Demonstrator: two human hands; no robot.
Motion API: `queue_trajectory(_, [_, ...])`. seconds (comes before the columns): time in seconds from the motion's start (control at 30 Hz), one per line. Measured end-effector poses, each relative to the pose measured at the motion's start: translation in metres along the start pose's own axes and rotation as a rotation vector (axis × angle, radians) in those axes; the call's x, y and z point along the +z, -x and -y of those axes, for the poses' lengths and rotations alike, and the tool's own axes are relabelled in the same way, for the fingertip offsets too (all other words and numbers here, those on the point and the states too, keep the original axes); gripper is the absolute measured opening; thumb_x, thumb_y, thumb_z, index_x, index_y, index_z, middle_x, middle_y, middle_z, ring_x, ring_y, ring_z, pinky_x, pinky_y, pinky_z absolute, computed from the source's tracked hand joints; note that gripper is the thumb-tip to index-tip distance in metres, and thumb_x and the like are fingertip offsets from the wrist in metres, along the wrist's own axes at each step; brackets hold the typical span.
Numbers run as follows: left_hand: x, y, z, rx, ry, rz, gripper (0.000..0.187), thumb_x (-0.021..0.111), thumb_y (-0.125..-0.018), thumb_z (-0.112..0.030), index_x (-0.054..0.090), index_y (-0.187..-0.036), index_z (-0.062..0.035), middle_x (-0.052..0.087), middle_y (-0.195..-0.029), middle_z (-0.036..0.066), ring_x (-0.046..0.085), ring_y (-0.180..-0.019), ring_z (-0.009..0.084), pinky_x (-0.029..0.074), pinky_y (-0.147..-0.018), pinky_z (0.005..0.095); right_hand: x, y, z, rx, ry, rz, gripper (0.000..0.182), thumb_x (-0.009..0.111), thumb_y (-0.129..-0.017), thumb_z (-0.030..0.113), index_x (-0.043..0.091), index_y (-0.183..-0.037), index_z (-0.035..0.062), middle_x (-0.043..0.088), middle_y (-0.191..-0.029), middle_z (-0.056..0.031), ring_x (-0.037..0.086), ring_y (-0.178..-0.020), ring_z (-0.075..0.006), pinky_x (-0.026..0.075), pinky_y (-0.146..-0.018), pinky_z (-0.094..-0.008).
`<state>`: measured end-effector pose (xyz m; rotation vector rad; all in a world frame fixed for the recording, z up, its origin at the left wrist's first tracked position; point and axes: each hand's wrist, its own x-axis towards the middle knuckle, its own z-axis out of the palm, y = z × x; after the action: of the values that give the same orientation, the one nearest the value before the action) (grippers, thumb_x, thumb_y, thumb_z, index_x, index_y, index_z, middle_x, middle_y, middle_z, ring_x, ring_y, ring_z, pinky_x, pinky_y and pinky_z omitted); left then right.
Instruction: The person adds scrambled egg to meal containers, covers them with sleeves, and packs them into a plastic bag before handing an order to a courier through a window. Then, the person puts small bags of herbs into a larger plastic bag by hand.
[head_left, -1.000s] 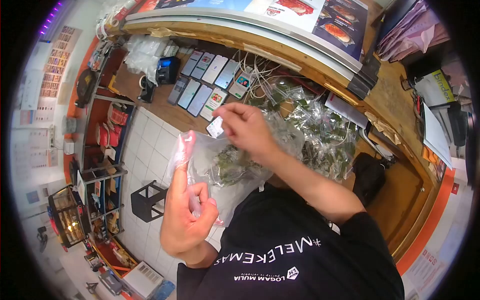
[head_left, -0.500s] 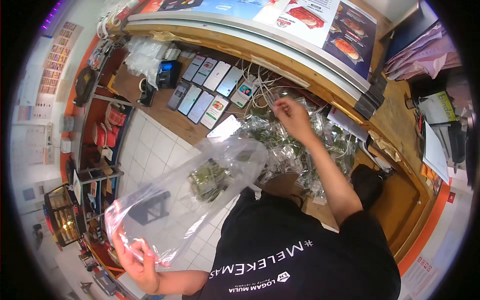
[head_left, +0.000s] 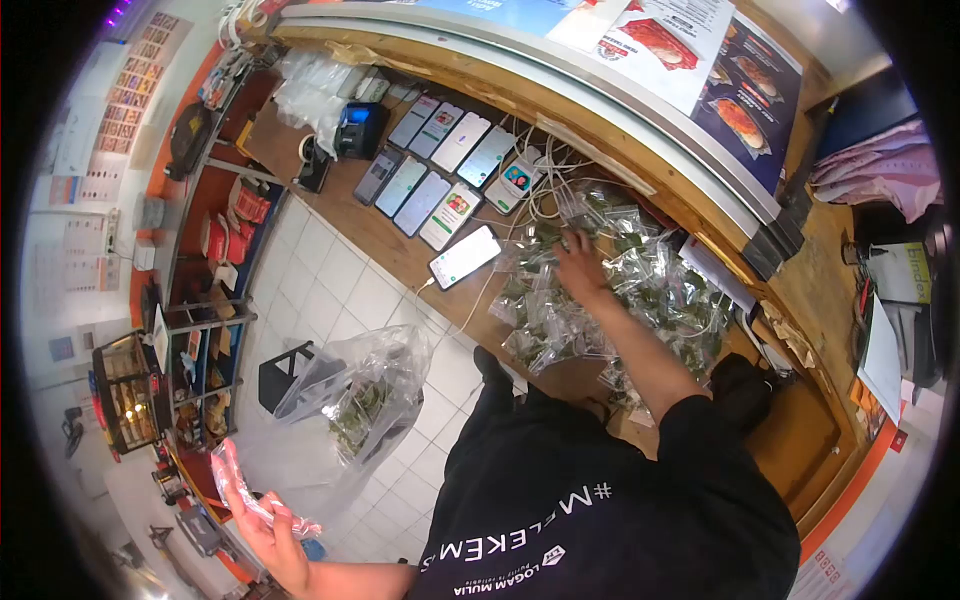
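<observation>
My left hand (head_left: 268, 522), at the lower left, has its fingers closed on the rim of a large clear plastic bag (head_left: 290, 458). The bag hangs above the tiled floor, with small packets of green leaves (head_left: 360, 412) lying inside its far end. On the wooden counter, my right hand (head_left: 582, 268) reaches into a wide pile of small clear packets holding green leaves (head_left: 640, 285). Its fingers point down among the packets and touch them. The fingertips are partly hidden, so I cannot make out whether they grip one.
Several phones (head_left: 422, 205) lie in rows on the counter (head_left: 335, 220), with white cables (head_left: 545, 165) beside them. One lit phone (head_left: 465, 257) sits nearer the edge. A small black device (head_left: 362, 130) and bundled plastic bags (head_left: 318, 90) stand behind. Shelves (head_left: 205, 315) line the left.
My right hand has come down into the pile of packets. The plastic bag has swung down and left, away from the counter edge, and sags more, still held by my left hand.
</observation>
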<state>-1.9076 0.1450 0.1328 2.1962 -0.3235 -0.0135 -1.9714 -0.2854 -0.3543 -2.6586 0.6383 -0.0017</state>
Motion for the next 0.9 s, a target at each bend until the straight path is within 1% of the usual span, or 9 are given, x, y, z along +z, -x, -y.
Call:
queue_trajectory(0.07, [-0.002,0.003,-0.004,-0.035,-0.017,0.007,0.084,0.06,-0.085,-0.009,0.026,-0.161,-0.0019,0.033,-0.165,0.015,0.037,-0.064,0.0017,0.032,-0.054,0.0147,-0.014,0.008,-0.012,-0.065,-0.065,-0.115,0.037,0.07,-0.082,0.018,0.063,-0.117,0.0091,0.049,-0.142,-0.0113,0.049,-0.127,-0.036,0.043,-0.107,-0.0511])
queue_trajectory(0.17, [-0.009,0.006,0.001,-0.066,0.004,-0.002,0.083,0.06,-0.085,-0.009,0.026,-0.16,-0.0022,0.034,-0.165,0.014,0.035,-0.062,0.0013,0.032,-0.054,0.0139,-0.048,0.021,-0.006,0.007,-0.02,-0.036,0.043,0.073,-0.08,0.019,0.061,-0.12,0.0079,0.049,-0.141,-0.0145,0.048,-0.128,-0.0372,0.044,-0.106,-0.0504])
queue_trajectory(0.2, [-0.011,0.007,0.004,-0.07,0.015,-0.007,0.083,0.06,-0.085,-0.009,0.026,-0.16,-0.0022,0.034,-0.165,0.014,0.035,-0.062,0.0012,0.031,-0.053,0.0137,-0.053,0.018,-0.004,0.077,-0.127,0.14,0.063,0.079,-0.078,0.03,0.056,-0.134,0.0094,0.04,-0.15,-0.0197,0.037,-0.139,-0.0451,0.036,-0.112,-0.0605])
queue_trajectory(0.3, [-0.015,0.012,0.013,-0.071,0.043,-0.016,0.084,0.061,-0.085,-0.01,0.026,-0.16,-0.0023,0.034,-0.164,0.014,0.034,-0.062,0.0013,0.031,-0.053,0.0136,-0.048,0.025,0.038,0.122,-0.085,0.024,0.091,0.082,-0.074,0.05,0.045,-0.151,0.0194,0.019,-0.164,-0.0229,0.012,-0.149,-0.0551,0.018,-0.114,-0.0756])
queue_trajectory(0.4, [-0.005,0.01,0.007,-0.072,0.066,0.031,0.085,0.062,-0.084,-0.01,0.026,-0.16,-0.002,0.034,-0.164,0.014,0.034,-0.061,0.0014,0.03,-0.051,0.0135,-0.059,0.015,0.084,0.096,0.015,0.281,0.112,0.075,-0.073,0.071,0.022,-0.163,0.031,-0.008,-0.17,-0.0196,-0.008,-0.15,-0.0591,0.005,-0.111,-0.0817])
queue_trajectory(0.5, [-0.006,0.008,0.01,-0.039,0.027,0.05,0.086,0.063,-0.083,-0.01,0.027,-0.16,-0.0017,0.034,-0.164,0.015,0.036,-0.064,0.0024,0.032,-0.052,0.0146,-0.039,0.008,0.091,0.076,0.105,0.363,0.113,0.075,-0.069,0.075,0.023,-0.162,0.0376,-0.014,-0.17,-0.0189,-0.013,-0.149,-0.0583,0.001,-0.11,-0.0824])
queue_trajectory(0.6, [-0.01,0.011,0.002,-0.048,0.053,0.077,0.083,0.063,-0.082,-0.004,0.03,-0.158,0.0008,0.028,-0.166,0.018,0.046,-0.079,0.006,0.037,-0.064,0.0187,-0.01,0.009,0.079,0.055,0.062,0.164,0.09,0.074,-0.079,0.061,0.039,-0.156,0.0298,0.005,-0.17,-0.018,0.001,-0.152,-0.0532,0.008,-0.116,-0.0748])
queue_trajectory(0.67, [-0.004,0.016,-0.002,-0.03,0.016,0.028,0.086,0.063,-0.081,-0.008,0.028,-0.159,-0.0003,0.032,-0.164,0.017,0.038,-0.067,0.0036,0.033,-0.055,0.0157,-0.004,0.01,0.06,0.059,0.024,0.117,0.071,0.072,-0.086,0.049,0.051,-0.149,0.0243,0.02,-0.166,-0.0174,0.016,-0.152,-0.0462,0.016,-0.119,-0.0674])
queue_trajectory(0.9, [0.012,0.024,-0.01,-0.041,0.045,-0.029,0.089,0.063,-0.078,-0.005,0.028,-0.16,0.0,0.03,-0.165,0.019,0.038,-0.063,0.0036,0.035,-0.054,0.0155,-0.045,0.028,0.037,0.126,0.108,-0.01,0.068,0.073,-0.083,0.05,0.056,-0.144,0.0259,0.01,-0.169,-0.019,0.01,-0.152,-0.0505,0.017,-0.115,-0.0738])
